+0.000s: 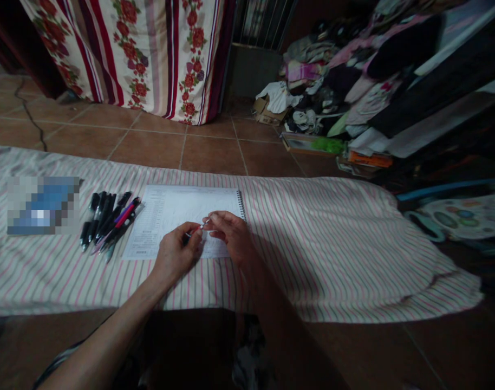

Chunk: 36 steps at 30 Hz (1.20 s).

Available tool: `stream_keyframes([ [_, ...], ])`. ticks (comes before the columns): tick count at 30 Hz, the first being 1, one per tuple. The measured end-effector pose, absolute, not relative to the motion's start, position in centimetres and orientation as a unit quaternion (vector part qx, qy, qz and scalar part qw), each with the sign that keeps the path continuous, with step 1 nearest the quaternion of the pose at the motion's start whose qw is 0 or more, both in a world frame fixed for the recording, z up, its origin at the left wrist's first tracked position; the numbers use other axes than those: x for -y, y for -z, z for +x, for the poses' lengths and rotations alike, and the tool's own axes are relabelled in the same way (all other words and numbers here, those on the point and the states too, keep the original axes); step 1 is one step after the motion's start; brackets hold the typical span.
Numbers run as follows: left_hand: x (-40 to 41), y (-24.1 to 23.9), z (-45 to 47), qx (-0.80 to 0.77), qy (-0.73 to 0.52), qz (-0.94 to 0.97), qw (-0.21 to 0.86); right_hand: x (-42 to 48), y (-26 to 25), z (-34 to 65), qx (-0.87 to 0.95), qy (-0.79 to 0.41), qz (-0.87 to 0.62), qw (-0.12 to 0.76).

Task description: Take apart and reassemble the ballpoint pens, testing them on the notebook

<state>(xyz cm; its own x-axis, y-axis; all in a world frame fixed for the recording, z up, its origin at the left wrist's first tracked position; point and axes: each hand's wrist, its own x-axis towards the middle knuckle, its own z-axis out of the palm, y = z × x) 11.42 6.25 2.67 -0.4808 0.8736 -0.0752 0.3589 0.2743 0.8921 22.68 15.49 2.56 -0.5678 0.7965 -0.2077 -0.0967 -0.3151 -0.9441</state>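
Observation:
My left hand (176,249) and my right hand (232,234) meet above a spiral notebook (182,206). Between their pinched fingertips is a small, slim pen-like thing (205,222) with a light, shiny end. The fingers cover most of it, so its exact kind is unclear. The notebook lies flat, its wire coil on the right edge and printed text down the left side of the page. Left of it several pens (105,216) lie in a loose bunch, mostly black, with a pink-and-purple one among them.
A striped cloth (320,244) covers the low surface under the notebook. At the far left lies a blurred-out blue item (44,206). Beyond are a tiled floor (150,141), a floral curtain (158,59) and a heap of clothes (337,81) with a cardboard box (267,112).

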Motion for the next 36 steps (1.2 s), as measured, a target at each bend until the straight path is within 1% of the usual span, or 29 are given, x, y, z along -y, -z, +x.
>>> stream_keyframes([
  [26,-6.33,-2.44,11.42,-0.728,-0.456,0.418,0.297,-15.27,-2.37,22.39,0.515,-0.716,-0.352,0.313],
  [36,-6.42,-2.71,11.61,-0.706,-0.487,0.393,0.331,-15.19,-2.10,22.20,0.538,-0.700,-0.351,0.312],
])
